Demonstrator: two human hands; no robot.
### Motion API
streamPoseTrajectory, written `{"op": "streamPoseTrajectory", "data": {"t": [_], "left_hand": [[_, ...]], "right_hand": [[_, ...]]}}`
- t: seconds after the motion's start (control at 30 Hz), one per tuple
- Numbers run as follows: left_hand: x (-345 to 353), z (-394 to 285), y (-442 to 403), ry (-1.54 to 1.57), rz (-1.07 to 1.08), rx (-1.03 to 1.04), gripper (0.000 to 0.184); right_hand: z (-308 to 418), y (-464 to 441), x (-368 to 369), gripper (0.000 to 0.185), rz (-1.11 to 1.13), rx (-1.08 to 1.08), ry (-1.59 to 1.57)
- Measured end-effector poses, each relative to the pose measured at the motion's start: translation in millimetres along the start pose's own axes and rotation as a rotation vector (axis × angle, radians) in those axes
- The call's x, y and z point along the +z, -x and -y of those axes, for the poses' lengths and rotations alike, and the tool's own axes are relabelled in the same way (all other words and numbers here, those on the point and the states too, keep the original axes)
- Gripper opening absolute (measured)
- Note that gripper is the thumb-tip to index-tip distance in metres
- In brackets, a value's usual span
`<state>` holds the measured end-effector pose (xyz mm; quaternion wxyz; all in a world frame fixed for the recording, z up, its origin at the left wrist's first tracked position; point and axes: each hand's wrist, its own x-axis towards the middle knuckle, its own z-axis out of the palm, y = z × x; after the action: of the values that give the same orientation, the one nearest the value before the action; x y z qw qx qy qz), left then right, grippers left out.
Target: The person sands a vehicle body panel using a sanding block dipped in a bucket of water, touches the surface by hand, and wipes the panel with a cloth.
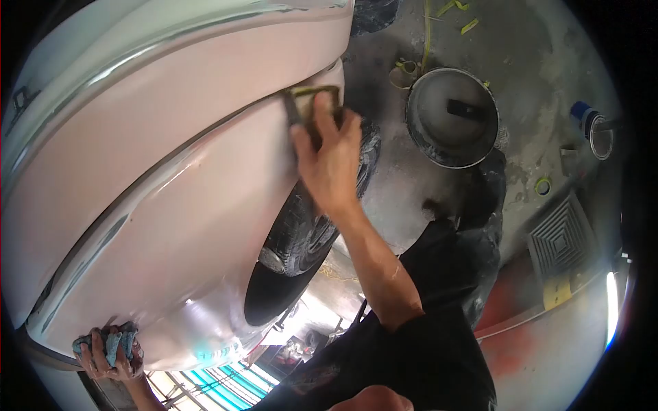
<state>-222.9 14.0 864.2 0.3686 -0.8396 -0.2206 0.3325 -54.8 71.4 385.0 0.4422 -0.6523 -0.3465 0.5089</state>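
Note:
At the lower left, my left hand (pixel 110 364) holds a crumpled blue-grey cloth (pixel 118 342) against the pale pinkish car panel (pixel 205 198). My right hand (pixel 329 154), near the upper middle, grips a flat block with a yellowish and dark face (pixel 315 103). The block lies against the panel close to its edge, just below a curved panel gap. My right fingers spread over the block and hide part of it. Beneath the panel edge, a dusty black tyre (pixel 305 229) shows beside my right wrist.
A round basin (pixel 452 154) with a dark object (pixel 465 108) in it stands on the grey floor. Tape rolls (pixel 543 186), a blue can (pixel 582 113) and a ridged grate (pixel 562 236) lie farther right. Another panel with red patches (pixel 514 342) is at the lower right.

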Motion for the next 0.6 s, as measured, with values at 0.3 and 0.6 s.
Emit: {"op": "streamPoseTrajectory", "data": {"t": [0.3, 0.6], "left_hand": [[-2, -3, 4, 0.004, -0.001, -0.005, 0.027], [0, -2, 0, 0.006, 0.012, -0.007, 0.027]], "right_hand": [[3, 3, 2, 0.065, -0.038, -0.088, 0.022], [1, 9, 6, 0.067, -0.051, -0.145, 0.001]]}}
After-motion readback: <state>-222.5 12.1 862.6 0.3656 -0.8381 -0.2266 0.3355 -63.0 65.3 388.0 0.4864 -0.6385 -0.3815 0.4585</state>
